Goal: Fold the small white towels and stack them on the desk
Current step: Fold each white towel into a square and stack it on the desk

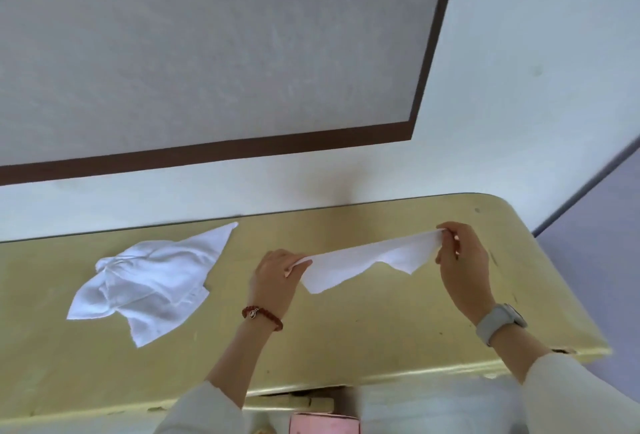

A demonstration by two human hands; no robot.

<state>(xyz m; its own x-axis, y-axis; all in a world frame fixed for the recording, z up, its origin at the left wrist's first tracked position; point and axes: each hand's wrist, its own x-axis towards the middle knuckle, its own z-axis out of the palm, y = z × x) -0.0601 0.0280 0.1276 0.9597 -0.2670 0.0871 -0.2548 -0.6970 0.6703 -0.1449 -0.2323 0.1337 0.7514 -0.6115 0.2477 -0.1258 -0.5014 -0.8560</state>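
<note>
Towel [367, 260] is being held stretched above the desk [346, 329], pinched by the left hand [277, 274] and right hand [464, 267]; crumpled towels [149, 281] are lying at nine o'clock.

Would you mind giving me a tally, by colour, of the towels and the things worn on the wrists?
White: 2, the towel held between both hands and the crumpled towel on the desk
Red: 1, the bead bracelet
Grey: 1, the wristwatch
Total: 4
</note>
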